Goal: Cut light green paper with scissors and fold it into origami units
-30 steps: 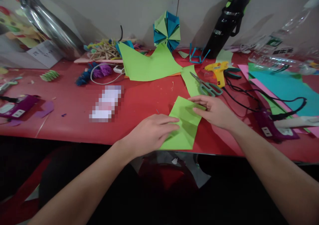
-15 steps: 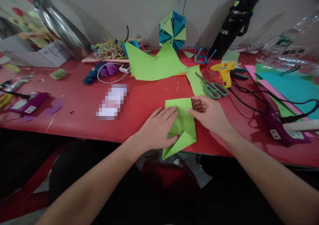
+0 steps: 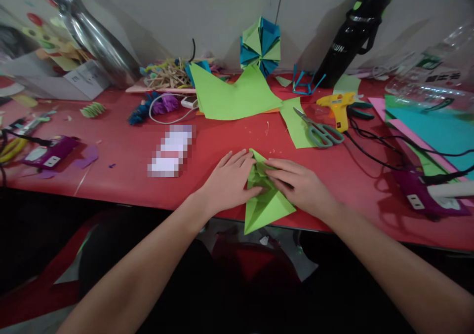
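Green paper (image 3: 268, 208): we are working it at the front edge of the red table (image 3: 122, 171); it is lying creased under our hands, top narrowing to a tip, lower corner poking past the edge.
Left hand (image 3: 231, 178): lying palm down over the paper's left side, fingers extended, thumb resting on the paper.
Right hand (image 3: 301, 186): we are touching the paper's upper right with bent fingers; we aren't able to tell if they are pinching.
Hand gap: the two hands are sitting close but apart, paper showing between.
Scissors (image 3: 324, 135): lying beyond our right hand, blades pointing away, resting on a green strip (image 3: 296, 127).
Glue gun (image 3: 340, 109): yellow, sitting past the scissors, black cord running toward the purple socket box (image 3: 422, 196) on our right.
Large green sheet (image 3: 235, 99): lying well beyond the hands, orange sheet (image 3: 272, 110) peeking out underneath.
Pixelated item (image 3: 171, 151): lying left of our left hand, too masked for naming.
Paper ball (image 3: 260, 48): blue and green, sitting by the wall (image 3: 177, 8).
Black flask (image 3: 351, 35): standing at the back right.
Steel jug (image 3: 98, 35): standing at the back left.
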A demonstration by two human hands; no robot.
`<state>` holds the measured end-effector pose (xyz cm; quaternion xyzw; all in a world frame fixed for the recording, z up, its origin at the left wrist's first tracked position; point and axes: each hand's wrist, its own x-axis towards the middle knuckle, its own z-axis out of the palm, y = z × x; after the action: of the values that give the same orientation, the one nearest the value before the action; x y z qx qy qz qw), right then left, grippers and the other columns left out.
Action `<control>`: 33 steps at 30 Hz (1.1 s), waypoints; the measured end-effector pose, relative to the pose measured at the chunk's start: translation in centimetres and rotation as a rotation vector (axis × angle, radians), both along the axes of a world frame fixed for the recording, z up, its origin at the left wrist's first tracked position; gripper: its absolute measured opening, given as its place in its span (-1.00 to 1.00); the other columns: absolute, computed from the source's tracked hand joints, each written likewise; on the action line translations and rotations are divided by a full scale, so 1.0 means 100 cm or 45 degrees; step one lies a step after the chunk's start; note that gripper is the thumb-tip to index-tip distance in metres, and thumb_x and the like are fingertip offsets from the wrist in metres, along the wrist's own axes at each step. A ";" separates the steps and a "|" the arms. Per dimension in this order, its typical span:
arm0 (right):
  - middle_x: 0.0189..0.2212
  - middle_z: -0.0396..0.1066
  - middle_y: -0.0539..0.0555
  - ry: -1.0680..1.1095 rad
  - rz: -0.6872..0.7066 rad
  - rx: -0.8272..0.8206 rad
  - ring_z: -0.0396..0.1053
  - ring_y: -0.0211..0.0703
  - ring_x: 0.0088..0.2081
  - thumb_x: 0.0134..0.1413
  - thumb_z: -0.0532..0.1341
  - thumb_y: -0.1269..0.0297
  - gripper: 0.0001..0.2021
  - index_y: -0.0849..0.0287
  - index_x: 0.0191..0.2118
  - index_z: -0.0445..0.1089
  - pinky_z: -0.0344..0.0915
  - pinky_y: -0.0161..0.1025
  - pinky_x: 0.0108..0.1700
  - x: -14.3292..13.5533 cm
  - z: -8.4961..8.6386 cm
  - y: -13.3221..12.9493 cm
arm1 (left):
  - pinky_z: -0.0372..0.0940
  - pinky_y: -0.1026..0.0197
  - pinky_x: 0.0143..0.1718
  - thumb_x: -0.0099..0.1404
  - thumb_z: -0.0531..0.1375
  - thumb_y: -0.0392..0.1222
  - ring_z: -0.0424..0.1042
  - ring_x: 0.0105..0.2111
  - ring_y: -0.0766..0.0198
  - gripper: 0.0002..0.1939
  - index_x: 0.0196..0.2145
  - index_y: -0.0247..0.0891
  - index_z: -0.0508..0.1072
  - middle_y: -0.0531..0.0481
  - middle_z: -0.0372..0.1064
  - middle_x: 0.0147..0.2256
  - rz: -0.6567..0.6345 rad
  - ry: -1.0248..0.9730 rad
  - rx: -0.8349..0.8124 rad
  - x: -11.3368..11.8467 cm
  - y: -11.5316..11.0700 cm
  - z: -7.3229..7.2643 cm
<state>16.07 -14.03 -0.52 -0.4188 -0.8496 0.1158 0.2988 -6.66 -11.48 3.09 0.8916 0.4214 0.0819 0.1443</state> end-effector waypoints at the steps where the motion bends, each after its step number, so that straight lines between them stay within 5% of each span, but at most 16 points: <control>1: 0.17 0.45 0.13 0.001 0.014 0.001 0.40 0.00 0.21 0.34 0.14 0.37 -0.73 0.05 0.01 0.53 0.37 0.06 0.26 0.000 0.000 0.000 | -0.03 -0.19 0.39 0.30 0.24 0.13 0.06 0.39 -0.08 -0.38 0.16 -0.32 0.31 -0.30 0.19 0.32 0.007 -0.011 0.000 0.000 0.000 0.000; 12: 0.27 0.34 0.17 -0.013 0.109 -0.186 0.23 -0.02 0.34 0.36 0.10 0.35 -0.80 0.08 -0.04 0.45 0.31 0.07 0.30 -0.002 0.004 0.000 | -0.01 -0.30 0.34 0.32 0.16 0.27 0.12 0.33 -0.21 -0.25 0.30 -0.24 0.24 -0.32 0.17 0.29 0.012 0.030 0.104 -0.004 0.001 -0.005; 24: 0.28 0.32 0.17 -0.001 0.065 -0.216 0.24 0.01 0.33 0.35 0.14 0.25 -0.71 0.03 0.13 0.37 0.30 0.12 0.30 -0.003 0.002 0.001 | -0.31 -0.32 0.41 0.35 0.05 0.36 -0.23 0.46 -0.13 -0.12 0.43 -0.21 0.04 -0.19 -0.19 0.46 -0.031 0.097 -0.016 -0.006 0.005 -0.008; 33: 0.28 0.34 0.18 -0.049 0.048 -0.184 0.22 -0.03 0.34 0.36 0.12 0.25 -0.73 0.11 0.09 0.41 0.28 0.03 0.32 -0.005 0.003 0.001 | -0.38 -0.33 0.41 0.32 0.09 0.35 -0.26 0.47 -0.09 -0.09 0.43 -0.21 0.01 -0.14 -0.21 0.46 -0.048 0.102 -0.074 -0.005 0.010 -0.003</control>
<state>15.60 -13.97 -0.25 -0.4255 -0.8524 0.1744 0.2490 -7.13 -10.44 2.74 0.8974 0.4121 0.0310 0.1546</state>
